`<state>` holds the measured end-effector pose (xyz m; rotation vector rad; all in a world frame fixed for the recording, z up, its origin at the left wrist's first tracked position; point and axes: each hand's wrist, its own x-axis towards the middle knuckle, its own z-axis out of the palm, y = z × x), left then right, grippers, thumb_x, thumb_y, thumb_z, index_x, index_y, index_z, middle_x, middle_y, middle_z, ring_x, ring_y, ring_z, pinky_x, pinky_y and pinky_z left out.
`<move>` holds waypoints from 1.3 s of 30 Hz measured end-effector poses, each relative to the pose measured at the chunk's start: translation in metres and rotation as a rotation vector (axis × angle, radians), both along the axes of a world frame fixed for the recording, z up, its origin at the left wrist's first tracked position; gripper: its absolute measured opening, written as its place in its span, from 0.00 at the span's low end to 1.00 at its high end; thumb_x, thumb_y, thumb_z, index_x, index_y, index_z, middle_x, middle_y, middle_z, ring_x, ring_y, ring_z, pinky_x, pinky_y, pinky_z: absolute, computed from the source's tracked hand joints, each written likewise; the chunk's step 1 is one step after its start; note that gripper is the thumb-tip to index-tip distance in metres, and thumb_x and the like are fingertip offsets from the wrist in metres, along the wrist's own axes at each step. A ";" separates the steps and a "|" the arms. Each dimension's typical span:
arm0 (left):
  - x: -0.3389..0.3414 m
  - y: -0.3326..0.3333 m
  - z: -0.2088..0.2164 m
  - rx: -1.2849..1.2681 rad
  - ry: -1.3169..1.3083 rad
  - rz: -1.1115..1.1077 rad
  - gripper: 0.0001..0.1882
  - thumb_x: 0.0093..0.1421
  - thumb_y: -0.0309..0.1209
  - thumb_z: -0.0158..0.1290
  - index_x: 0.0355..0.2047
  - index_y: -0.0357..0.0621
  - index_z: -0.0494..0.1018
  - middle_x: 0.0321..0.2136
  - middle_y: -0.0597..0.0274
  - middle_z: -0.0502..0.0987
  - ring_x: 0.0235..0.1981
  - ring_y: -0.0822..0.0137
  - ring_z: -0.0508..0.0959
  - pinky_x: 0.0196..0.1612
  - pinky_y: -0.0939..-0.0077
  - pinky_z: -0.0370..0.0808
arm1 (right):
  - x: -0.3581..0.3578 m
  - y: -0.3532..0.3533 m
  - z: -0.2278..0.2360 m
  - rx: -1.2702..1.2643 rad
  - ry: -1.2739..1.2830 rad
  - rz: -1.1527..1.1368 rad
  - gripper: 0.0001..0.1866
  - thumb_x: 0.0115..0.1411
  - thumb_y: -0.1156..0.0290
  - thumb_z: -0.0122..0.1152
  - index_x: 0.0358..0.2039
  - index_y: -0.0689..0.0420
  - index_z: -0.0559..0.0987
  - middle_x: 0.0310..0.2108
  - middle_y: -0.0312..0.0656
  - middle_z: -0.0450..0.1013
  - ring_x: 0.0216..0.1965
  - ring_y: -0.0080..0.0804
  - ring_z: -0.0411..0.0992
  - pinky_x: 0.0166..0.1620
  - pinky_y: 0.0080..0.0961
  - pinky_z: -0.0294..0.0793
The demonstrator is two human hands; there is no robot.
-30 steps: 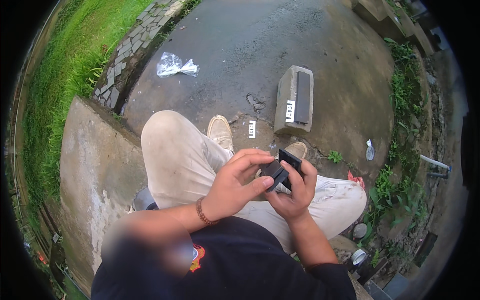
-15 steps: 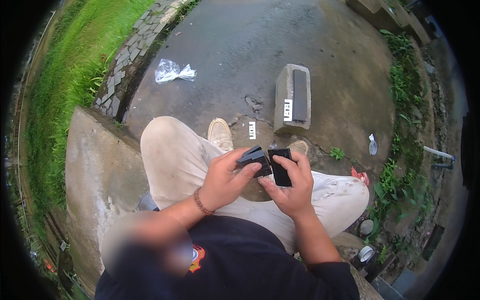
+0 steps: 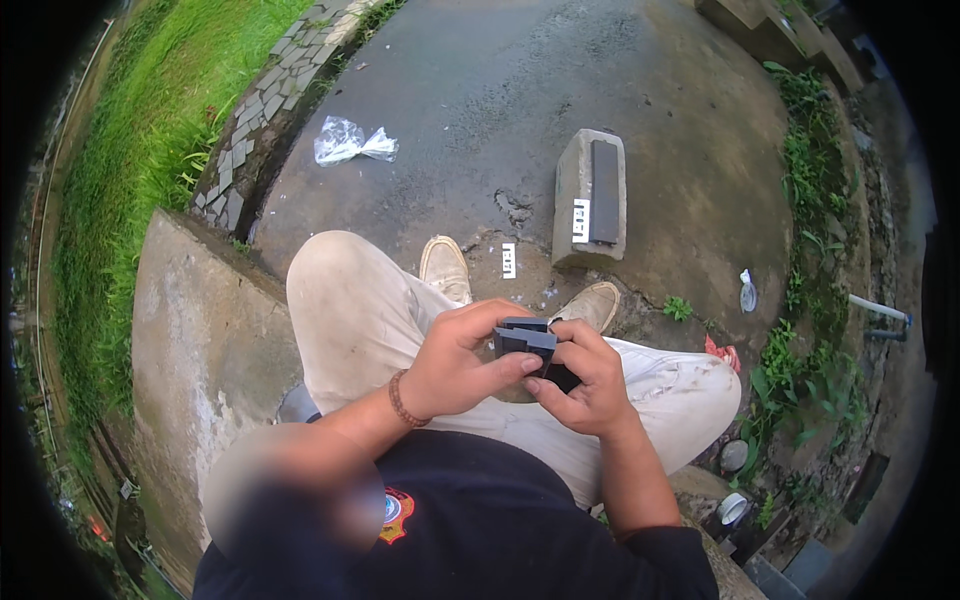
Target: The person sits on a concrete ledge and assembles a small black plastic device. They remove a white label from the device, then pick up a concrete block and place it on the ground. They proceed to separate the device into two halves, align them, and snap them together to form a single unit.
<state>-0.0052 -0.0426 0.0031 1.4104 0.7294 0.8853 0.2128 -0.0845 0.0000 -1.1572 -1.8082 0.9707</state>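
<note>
My left hand (image 3: 452, 362) is closed round a dark grey plastic piece (image 3: 527, 341) with a stepped, slotted top, the thumb pressed along its near side. Close against it, my right hand (image 3: 592, 388) pinches a black flat rectangular piece (image 3: 565, 377), mostly covered by fingers. Both pieces are held over my lap, between my knees. Whether they touch or are joined cannot be made out behind the fingers.
Beyond my feet a concrete block (image 3: 572, 165) bears a long dark bar (image 3: 604, 190) and a white slotted strip (image 3: 580, 221). A similar strip (image 3: 508, 261) lies on the ground. A clear plastic bag (image 3: 350, 143) is farther left, a small clear wrapper (image 3: 747, 292) right.
My hands have come together, bringing the two pieces close. The grey piece has turned more level, and the black piece has tipped and slipped mostly behind my right fingers.
</note>
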 end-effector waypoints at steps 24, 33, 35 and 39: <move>-0.001 -0.039 -0.018 -0.677 -0.056 -0.103 0.22 0.71 0.28 0.51 0.64 0.44 0.64 0.54 0.67 0.72 0.51 0.75 0.71 0.54 0.75 0.71 | -0.023 -0.032 -0.025 -0.375 0.289 -0.283 0.13 0.59 0.72 0.73 0.43 0.62 0.83 0.42 0.41 0.73 0.43 0.29 0.74 0.47 0.25 0.73; -0.012 -0.030 -0.025 -0.728 -0.111 0.100 0.18 0.75 0.41 0.41 0.55 0.40 0.67 0.45 0.60 0.75 0.43 0.71 0.75 0.47 0.74 0.74 | -0.020 -0.035 -0.028 -0.449 0.481 -0.311 0.07 0.60 0.74 0.71 0.34 0.62 0.81 0.38 0.39 0.72 0.40 0.27 0.71 0.46 0.23 0.70; -0.020 -0.022 -0.029 -0.717 -0.132 0.167 0.18 0.75 0.41 0.38 0.51 0.41 0.68 0.41 0.57 0.76 0.40 0.67 0.76 0.43 0.71 0.75 | -0.018 -0.035 -0.033 -0.453 0.506 -0.391 0.08 0.60 0.73 0.71 0.32 0.62 0.80 0.37 0.38 0.72 0.39 0.27 0.70 0.45 0.23 0.69; -0.017 -0.013 -0.010 -0.692 -0.009 0.203 0.15 0.74 0.37 0.38 0.48 0.40 0.68 0.38 0.54 0.77 0.36 0.66 0.77 0.37 0.70 0.75 | -0.018 -0.032 -0.038 -0.546 0.483 -0.470 0.10 0.60 0.73 0.71 0.30 0.63 0.78 0.34 0.37 0.71 0.37 0.26 0.69 0.44 0.23 0.68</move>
